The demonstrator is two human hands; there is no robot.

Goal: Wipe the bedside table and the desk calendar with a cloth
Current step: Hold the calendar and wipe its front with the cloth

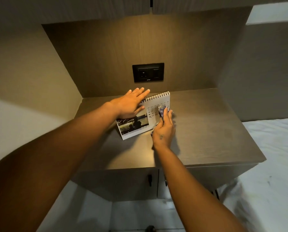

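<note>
A spiral-bound desk calendar with a dark photo and a white date grid stands on the brown bedside table. My left hand lies flat on the calendar's upper left corner, fingers stretched out, steadying it. My right hand is shut on a small blue checked cloth and presses it against the date grid on the calendar's right half. Part of the cloth hangs hidden under my palm.
A black wall socket sits on the wood back panel above the table. A bed with a white sheet lies to the right. Cupboard doors with dark handles are below the tabletop. A side wall closes in the left.
</note>
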